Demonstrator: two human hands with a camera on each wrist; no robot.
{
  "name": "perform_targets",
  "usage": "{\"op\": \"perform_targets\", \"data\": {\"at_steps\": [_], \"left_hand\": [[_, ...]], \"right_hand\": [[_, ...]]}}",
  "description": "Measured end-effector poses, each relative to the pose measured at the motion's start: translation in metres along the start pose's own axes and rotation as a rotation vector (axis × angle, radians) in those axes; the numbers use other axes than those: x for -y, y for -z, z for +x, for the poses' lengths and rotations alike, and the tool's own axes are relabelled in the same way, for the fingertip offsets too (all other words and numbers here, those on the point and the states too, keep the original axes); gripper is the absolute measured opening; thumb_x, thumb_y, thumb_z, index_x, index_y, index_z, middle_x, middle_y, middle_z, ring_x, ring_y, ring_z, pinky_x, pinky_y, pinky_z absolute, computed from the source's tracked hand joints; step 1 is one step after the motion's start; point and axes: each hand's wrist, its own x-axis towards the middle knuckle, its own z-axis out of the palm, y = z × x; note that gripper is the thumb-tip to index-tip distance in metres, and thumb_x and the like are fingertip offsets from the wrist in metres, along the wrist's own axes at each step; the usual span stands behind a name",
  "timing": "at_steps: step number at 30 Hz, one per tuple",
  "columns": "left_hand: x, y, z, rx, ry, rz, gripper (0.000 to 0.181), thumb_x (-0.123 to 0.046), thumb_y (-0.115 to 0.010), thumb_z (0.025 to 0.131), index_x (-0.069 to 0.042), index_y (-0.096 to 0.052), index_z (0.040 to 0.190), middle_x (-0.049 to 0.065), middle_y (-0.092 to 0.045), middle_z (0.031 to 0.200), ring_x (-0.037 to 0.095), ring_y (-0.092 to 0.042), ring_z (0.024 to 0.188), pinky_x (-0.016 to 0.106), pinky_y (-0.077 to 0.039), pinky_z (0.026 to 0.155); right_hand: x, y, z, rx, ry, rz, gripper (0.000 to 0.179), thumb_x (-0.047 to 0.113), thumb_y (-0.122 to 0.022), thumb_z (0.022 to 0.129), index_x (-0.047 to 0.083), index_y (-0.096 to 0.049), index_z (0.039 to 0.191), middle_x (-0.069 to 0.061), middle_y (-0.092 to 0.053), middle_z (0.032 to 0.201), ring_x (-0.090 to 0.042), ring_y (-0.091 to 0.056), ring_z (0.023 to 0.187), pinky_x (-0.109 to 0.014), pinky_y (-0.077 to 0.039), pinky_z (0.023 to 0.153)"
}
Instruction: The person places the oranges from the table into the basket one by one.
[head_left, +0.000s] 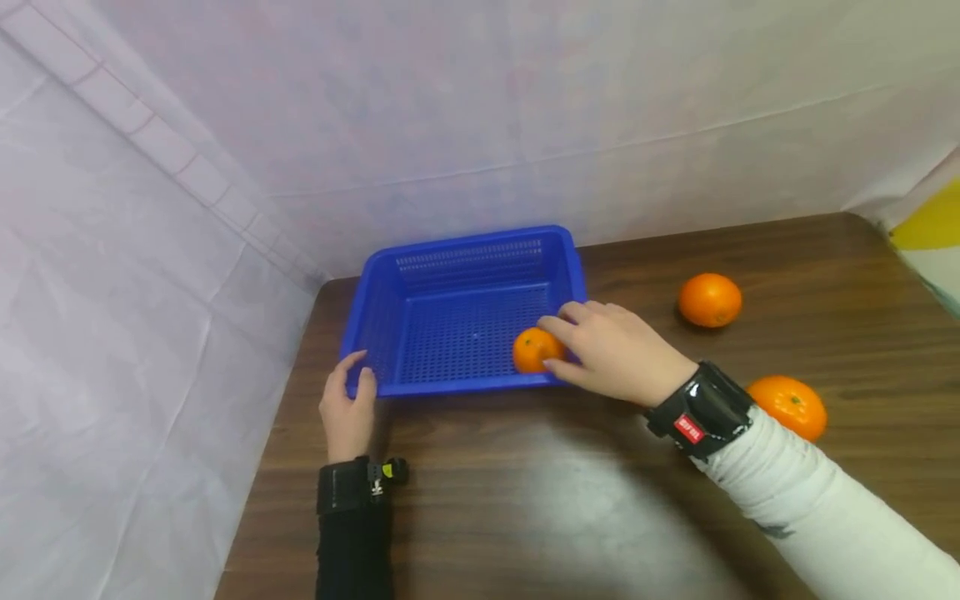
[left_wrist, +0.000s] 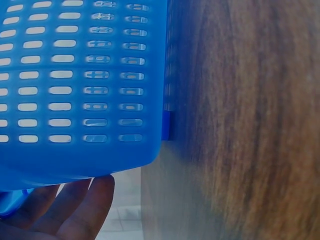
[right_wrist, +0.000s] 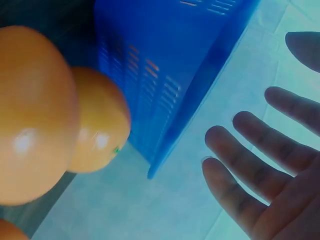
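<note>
A blue plastic basket (head_left: pixel 468 388) with slotted walls stands on the wooden table. My left hand (head_left: pixel 348 417) grips its near left corner; in the left wrist view the fingers (left_wrist: pixel 87 210) reach behind the rim. Inside the basket's near right corner is an orange (head_left: pixel 534 350). Over that corner is my right hand (head_left: pixel 611 354), thumb and fingertips beside the orange. The right wrist view shows this hand (right_wrist: pixel 272 180) with spread, fairly straight fingers and nothing between them.
Two more oranges lie on the table right of the basket: one farther back (head_left: pixel 709 300), the other (head_left: pixel 791 407) partly behind my right forearm. Pale cloth walls (head_left: pixel 525 108) rise behind and to the left. A yellow thing (head_left: pixel 930 218) shows at the right edge.
</note>
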Motion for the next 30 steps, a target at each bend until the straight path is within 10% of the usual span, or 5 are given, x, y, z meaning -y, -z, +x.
{"op": "perform_targets", "data": {"at_steps": [30], "left_hand": [[0.002,-0.004,-0.001,-0.045,-0.048,-0.012,0.033,-0.018,-0.057,0.098,-0.012,-0.065,0.129,0.017,-0.06,0.14,0.034,-0.05,0.136,0.054,-0.036,0.115]], "right_hand": [[-0.032,0.014,-0.092,0.038,-0.204,0.002,0.053,0.04,-0.075,0.087,0.005,-0.065,0.127,-0.014,-0.07,0.109,-0.032,-0.068,0.091,-0.05,-0.058,0.078]]}}
